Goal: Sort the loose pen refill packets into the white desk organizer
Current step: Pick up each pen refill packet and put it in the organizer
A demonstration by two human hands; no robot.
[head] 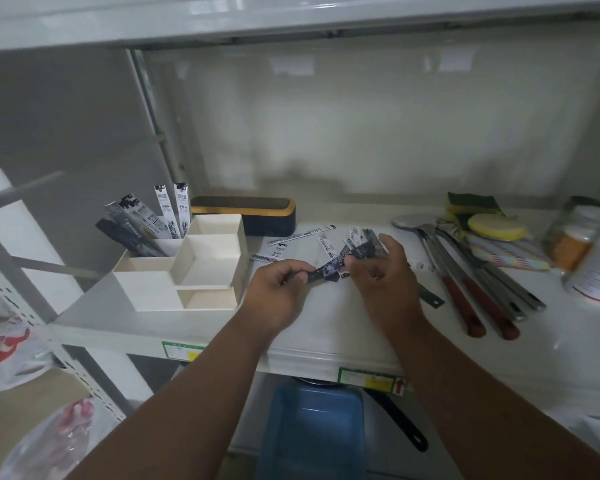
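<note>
Left hand (278, 289) and right hand (381, 271) pinch dark refill packet (329, 270); print blurred, ends hidden by fingers.

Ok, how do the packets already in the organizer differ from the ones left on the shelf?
The packets in the organizer stand upright and leaning in its back left compartment; the packets on the shelf lie flat and scattered. The standing ones are bunched together; the loose ones point different ways, spread behind the left hand and right hand, which together hold a dark packet. Both groups are long, narrow packets, mostly white with dark print.
</note>
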